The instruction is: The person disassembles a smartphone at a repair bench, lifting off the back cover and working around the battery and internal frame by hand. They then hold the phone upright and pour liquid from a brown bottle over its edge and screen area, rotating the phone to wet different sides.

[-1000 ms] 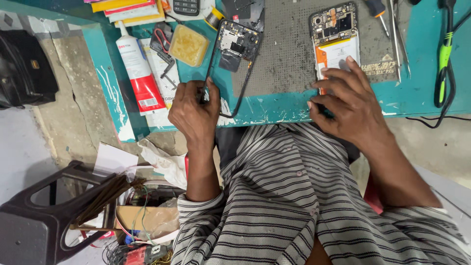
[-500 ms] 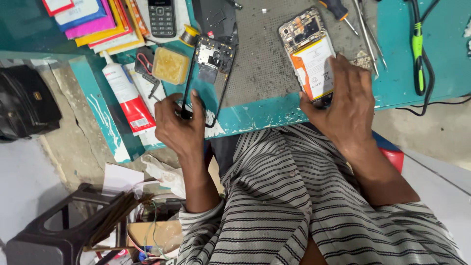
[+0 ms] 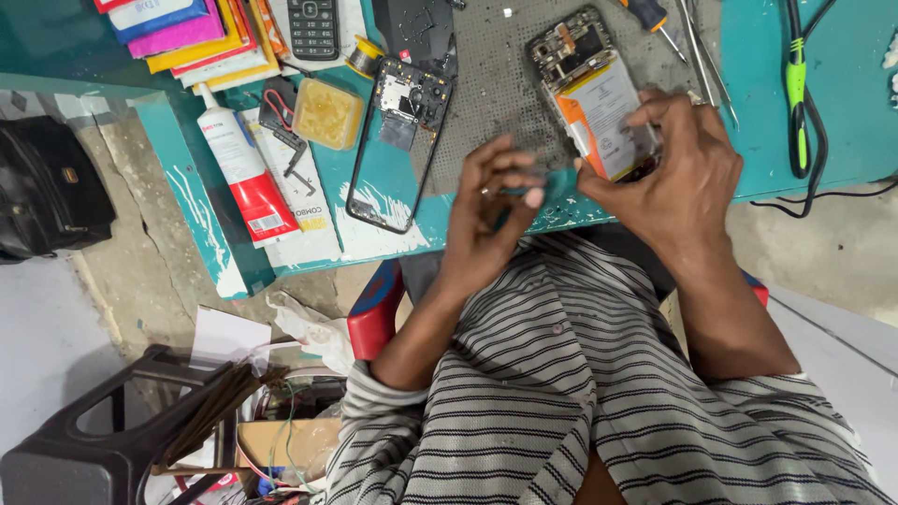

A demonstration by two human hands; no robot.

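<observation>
Teal bench (image 3: pixel 823 56) fills the top of the view, with a grey mat (image 3: pixel 496 84) on it. On the mat lies an opened phone (image 3: pixel 591 89), back off, battery showing. The right hand (image 3: pixel 669 178) sits at the phone's 5 o'clock, thumb and fingertips clamped on its lower edge. The left hand (image 3: pixel 491 210) hovers at the phone's 8 o'clock, near but apart from it, fingers curled with thumb and fingertips drawn together; whether they pinch anything I cannot tell. At the left hand's 10 o'clock lies a phone frame (image 3: pixel 398 140), untouched. Further toward 9 o'clock lie a yellow sponge (image 3: pixel 327 114) and a glue tube (image 3: pixel 245 173). A screwdriver (image 3: pixel 655 21) and tweezers (image 3: pixel 702 51) lie at the phone's 1 o'clock.
</observation>
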